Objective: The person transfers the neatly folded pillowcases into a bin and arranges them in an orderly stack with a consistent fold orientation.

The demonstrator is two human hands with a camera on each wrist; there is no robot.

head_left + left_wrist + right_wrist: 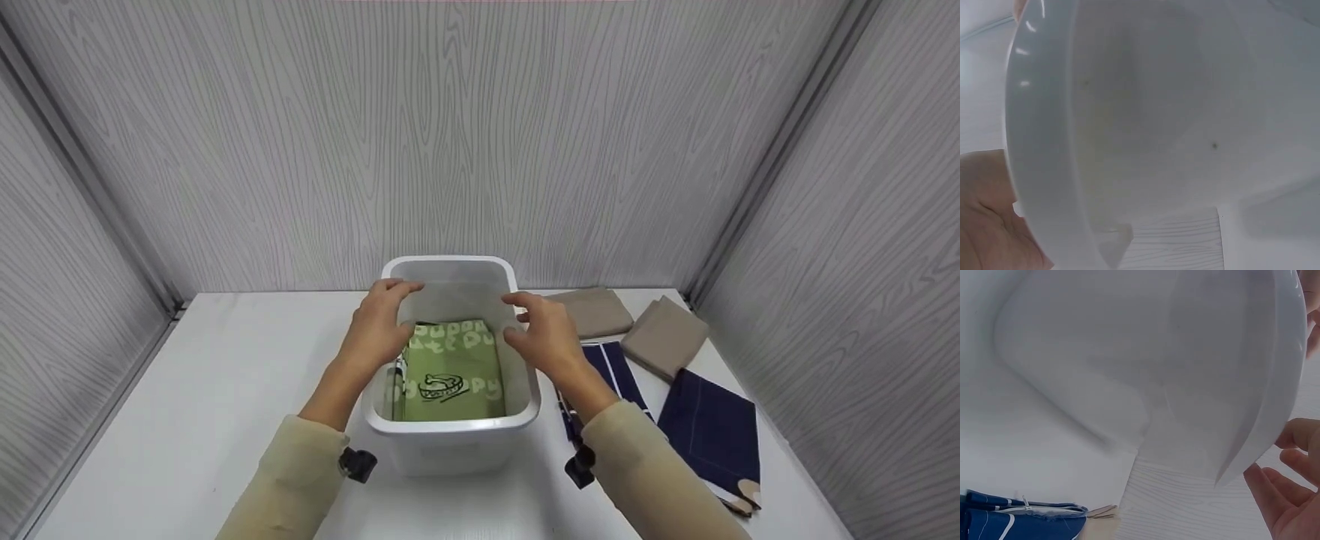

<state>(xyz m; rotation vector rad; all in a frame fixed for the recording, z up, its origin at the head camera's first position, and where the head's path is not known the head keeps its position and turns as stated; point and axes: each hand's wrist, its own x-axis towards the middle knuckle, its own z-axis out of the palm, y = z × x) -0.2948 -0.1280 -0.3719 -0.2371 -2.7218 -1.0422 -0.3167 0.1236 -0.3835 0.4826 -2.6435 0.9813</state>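
A white plastic bin stands in the middle of the table. Inside it lies a folded green cloth with pale lettering and a black line drawing. My left hand hovers at the bin's left rim, its fingers loosely bent and holding nothing. Over the right rim is my right hand, thumb and fingers apart with nothing between them. The left wrist view shows the bin's outer wall with part of my left hand behind the rim. In the right wrist view my right hand's fingers appear beside the rim.
Right of the bin lie two folded beige cloths. Nearer are a navy cloth with white stripes and a plain navy folded cloth. Grey wood-grain panels close the table in at the back and sides.
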